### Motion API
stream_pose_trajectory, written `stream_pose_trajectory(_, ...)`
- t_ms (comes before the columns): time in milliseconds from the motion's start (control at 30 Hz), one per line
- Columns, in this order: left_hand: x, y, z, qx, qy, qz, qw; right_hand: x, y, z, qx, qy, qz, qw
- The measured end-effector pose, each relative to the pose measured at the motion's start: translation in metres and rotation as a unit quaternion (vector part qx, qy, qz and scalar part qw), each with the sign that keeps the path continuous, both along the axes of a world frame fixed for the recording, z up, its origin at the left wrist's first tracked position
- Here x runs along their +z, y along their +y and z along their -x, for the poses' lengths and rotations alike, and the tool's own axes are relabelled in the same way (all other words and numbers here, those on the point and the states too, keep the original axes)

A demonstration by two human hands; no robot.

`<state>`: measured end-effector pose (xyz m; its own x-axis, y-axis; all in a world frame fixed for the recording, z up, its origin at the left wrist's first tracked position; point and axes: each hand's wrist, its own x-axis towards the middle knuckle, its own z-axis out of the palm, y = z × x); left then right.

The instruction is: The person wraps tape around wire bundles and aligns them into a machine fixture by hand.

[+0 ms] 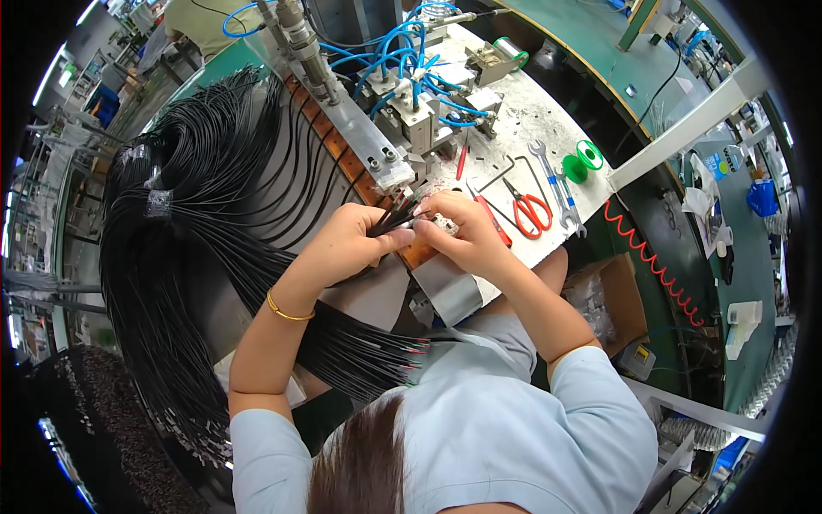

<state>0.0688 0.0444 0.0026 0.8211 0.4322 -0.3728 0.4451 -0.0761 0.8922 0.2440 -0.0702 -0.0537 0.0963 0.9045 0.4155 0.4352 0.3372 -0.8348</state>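
My left hand [360, 242] is closed round several black cables [391, 220], whose ends point toward the right. Against those ends my right hand [458, 224] pinches with thumb and forefinger, close to the left thumb; the tip of a cable seems to be between them, but it is small and partly hidden. Both hands meet just in front of a metal machine head [392, 174] and above a copper-coloured strip [419, 251]. To the left hangs a big bundle of black cables [163, 283], tied with a clear band [159, 203]. More cable ends with coloured tips [411, 347] lie beneath my left forearm.
Pneumatic blocks with blue air hoses [402, 51] stand behind the hands. Right of them on the white bench [522, 107] lie red-handled scissors [533, 214], wrenches [556, 188] and a green spool [582, 161]. A red coiled hose [655, 265] hangs beside a cardboard box [621, 300].
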Motion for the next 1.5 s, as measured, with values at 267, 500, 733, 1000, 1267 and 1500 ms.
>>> stream_pose_trajectory(267, -0.007, -0.009, -0.005, 0.056, -0.014, -0.013, 0.998, -0.001, 0.003, 0.0, 0.008, 0.01, 0.016, 1.0)
stream_pose_trajectory(500, -0.011, -0.009, -0.005, 0.079, -0.025, -0.018, 0.996, 0.0, 0.004, 0.004, -0.022, -0.008, 0.006, 1.0)
stream_pose_trajectory(733, -0.011, -0.016, -0.006, 0.064, -0.035, -0.086, 0.994, 0.002, 0.001, 0.016, -0.126, -0.203, -0.063, 0.969)
stream_pose_trajectory(1000, -0.021, -0.005, -0.002, 0.018, -0.115, -0.137, 0.984, -0.001, 0.007, 0.007, -0.068, 0.059, 0.023, 0.996)
stream_pose_trajectory(1267, -0.006, -0.015, -0.006, 0.048, -0.115, -0.012, 0.992, -0.005, 0.001, 0.007, -0.06, 0.094, 0.021, 0.994)
stream_pose_trajectory(1500, -0.028, -0.002, 0.002, 0.014, -0.132, -0.265, 0.955, -0.006, 0.007, 0.005, -0.072, 0.023, -0.003, 0.997)
